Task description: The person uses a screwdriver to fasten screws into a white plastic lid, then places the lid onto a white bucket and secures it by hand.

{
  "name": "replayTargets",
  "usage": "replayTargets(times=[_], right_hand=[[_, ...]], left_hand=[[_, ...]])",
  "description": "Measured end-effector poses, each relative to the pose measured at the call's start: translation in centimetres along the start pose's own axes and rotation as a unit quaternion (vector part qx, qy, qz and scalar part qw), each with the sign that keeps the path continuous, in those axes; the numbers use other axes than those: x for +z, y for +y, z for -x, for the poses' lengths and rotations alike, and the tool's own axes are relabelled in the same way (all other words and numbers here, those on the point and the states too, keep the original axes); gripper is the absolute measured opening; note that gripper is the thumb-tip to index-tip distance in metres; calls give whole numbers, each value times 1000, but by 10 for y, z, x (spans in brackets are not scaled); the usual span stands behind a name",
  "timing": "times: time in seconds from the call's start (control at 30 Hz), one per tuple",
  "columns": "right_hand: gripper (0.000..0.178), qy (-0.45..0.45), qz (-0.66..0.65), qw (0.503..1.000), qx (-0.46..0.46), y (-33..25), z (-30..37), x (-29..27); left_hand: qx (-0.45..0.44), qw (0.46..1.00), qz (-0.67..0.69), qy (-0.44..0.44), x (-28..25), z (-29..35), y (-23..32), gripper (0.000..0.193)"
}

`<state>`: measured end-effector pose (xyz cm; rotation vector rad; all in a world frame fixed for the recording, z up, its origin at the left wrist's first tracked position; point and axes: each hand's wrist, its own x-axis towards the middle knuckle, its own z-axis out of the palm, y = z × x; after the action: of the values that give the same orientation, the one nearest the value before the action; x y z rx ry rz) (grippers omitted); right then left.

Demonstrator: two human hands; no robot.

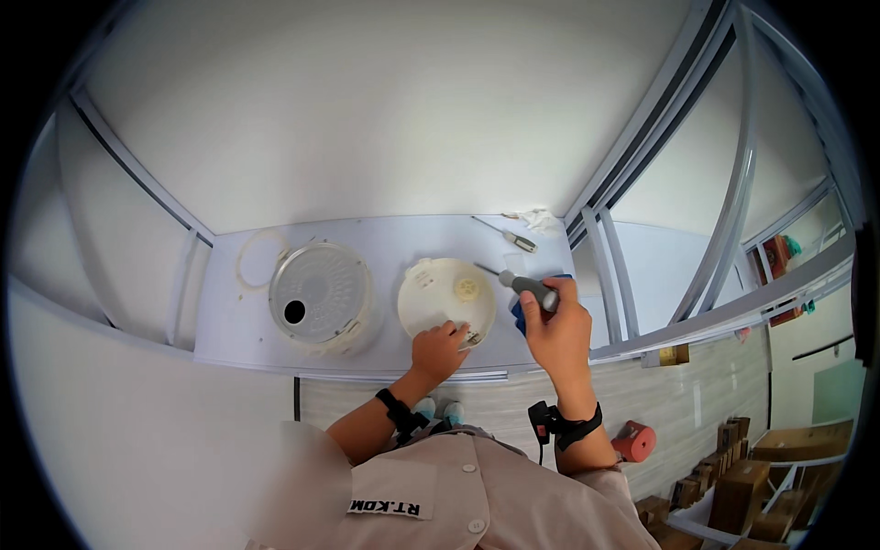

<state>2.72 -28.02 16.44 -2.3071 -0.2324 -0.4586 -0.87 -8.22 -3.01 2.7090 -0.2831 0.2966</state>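
A shallow round cream cover (426,307) lies on the white bench top with its hollow side up. Inside it, toward the far right, is a yellowish round piece (467,289). My left hand (440,351) grips the near rim of the cover, fingers bent over the edge beside a small metal part (472,337). In my right hand (559,332) is a screwdriver (530,288) with a thick grey-green handle, its shaft pointing left over the cover's far right edge. A blue object (519,316) shows partly behind that hand; its kind is hidden.
Left of the cover stands a round appliance body (316,284) with a grey metal top and a black hole. A pale ring (260,258) lies behind it. Another screwdriver (519,241) and crumpled white paper (541,219) are at the back right. Metal framing (610,275) borders the bench.
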Motion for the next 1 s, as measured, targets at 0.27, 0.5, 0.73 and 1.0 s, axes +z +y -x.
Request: replayTargets(times=[0.27, 0.5, 0.73, 1.0], right_hand=[[36, 55, -142, 982, 112, 76, 18, 23], [36, 57, -108, 985, 118, 125, 26, 50], [38, -14, -117, 980, 157, 141, 31, 83], [40, -75, -128, 985, 85, 139, 29, 133]], left_hand=[[67, 994, -39, 73, -7, 6, -8, 42], [99, 990, -24, 94, -27, -8, -9, 30], [131, 980, 19, 151, -69, -25, -7, 33], [194, 967, -6, 165, -111, -24, 9, 32]])
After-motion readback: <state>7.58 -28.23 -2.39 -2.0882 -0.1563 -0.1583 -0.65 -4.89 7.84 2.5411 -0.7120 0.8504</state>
